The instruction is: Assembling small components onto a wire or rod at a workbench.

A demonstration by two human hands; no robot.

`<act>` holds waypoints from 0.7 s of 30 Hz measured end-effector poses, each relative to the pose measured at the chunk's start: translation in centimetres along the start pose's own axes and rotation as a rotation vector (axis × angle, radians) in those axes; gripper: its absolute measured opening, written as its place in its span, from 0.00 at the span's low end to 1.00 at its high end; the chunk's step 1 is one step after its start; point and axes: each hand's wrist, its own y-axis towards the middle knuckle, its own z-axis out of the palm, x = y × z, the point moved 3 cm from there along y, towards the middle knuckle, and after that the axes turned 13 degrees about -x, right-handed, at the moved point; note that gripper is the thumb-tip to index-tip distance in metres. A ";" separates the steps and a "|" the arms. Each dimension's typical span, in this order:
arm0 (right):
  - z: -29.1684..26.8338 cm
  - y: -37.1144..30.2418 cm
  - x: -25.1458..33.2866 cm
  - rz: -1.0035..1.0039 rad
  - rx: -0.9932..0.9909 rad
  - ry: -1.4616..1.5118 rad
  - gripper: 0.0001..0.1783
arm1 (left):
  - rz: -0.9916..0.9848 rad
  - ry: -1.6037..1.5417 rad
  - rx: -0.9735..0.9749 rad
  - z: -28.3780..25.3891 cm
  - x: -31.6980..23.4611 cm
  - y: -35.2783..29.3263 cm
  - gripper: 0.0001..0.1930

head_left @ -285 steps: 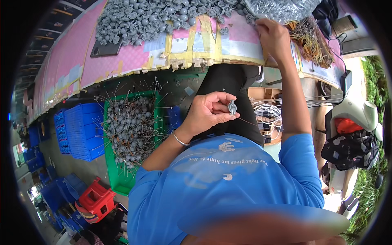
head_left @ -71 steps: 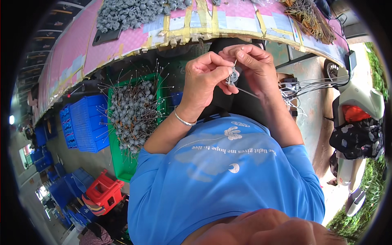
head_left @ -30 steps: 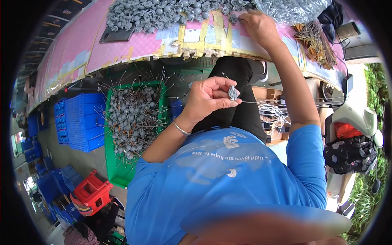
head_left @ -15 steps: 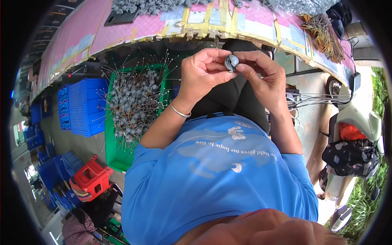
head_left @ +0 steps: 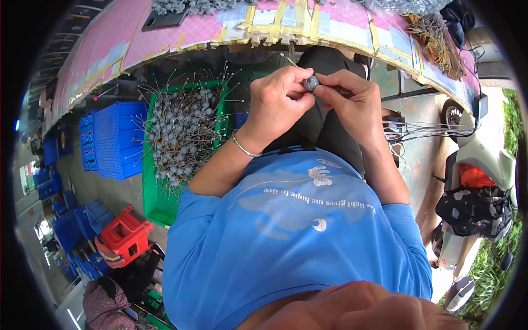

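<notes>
Above my lap, both hands meet at a small rounded grey artificial flower bud [head_left: 311, 83]. My left hand [head_left: 279, 102] pinches it from the left, its fingers curled and a bracelet at the wrist. From the other side, my right hand [head_left: 352, 99] grips the bud between thumb and forefinger. A thin pale stem [head_left: 290, 60] shows just beyond the left fingers; whether it joins the bud is hidden. Beside my left arm, a green crate [head_left: 157, 206] holds many grey buds [head_left: 184, 132] on thin stems with pale tips.
A worktable [head_left: 203, 38] patched with pink sheet and yellow tape curves across the far side, bearing loose grey petals [head_left: 203, 6], a dark flat tablet-like object [head_left: 165, 19] and a bundle of brown stems [head_left: 434, 44]. Blue crates [head_left: 118, 140] stand left; a scooter [head_left: 484, 151] is at right.
My fingers have closed further around the bud, so less of it shows. Its loose petal edges now look wrapped tighter. Both hands have shifted slightly.
</notes>
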 end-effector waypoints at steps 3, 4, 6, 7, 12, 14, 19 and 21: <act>-0.3 0.7 -1.2 -0.036 0.000 0.058 0.10 | -0.068 -0.022 0.063 0.3 0.9 0.3 0.20; -0.6 0.9 -1.3 -0.083 -0.002 0.156 0.11 | -0.203 -0.115 0.098 0.5 1.3 0.3 0.21; -1.1 1.2 -1.3 -0.026 0.026 0.275 0.11 | -0.412 -0.373 0.143 1.0 1.6 0.3 0.23; -1.4 1.3 -1.4 0.030 0.050 0.393 0.12 | -0.414 -0.374 0.145 1.2 1.5 0.2 0.23; -0.7 2.1 -3.5 0.197 0.221 0.650 0.17 | -0.494 -0.575 0.115 2.5 1.3 -0.1 0.23; 0.1 2.1 -3.8 0.201 0.275 0.852 0.19 | -0.478 -0.509 0.103 2.8 1.3 -0.5 0.24; 1.4 1.9 -4.0 0.264 0.161 1.015 0.18 | -0.355 -0.334 0.054 3.1 1.0 -0.4 0.26; 1.6 1.8 -4.2 0.266 0.079 1.007 0.17 | -0.381 -0.412 0.017 3.0 0.6 -0.1 0.24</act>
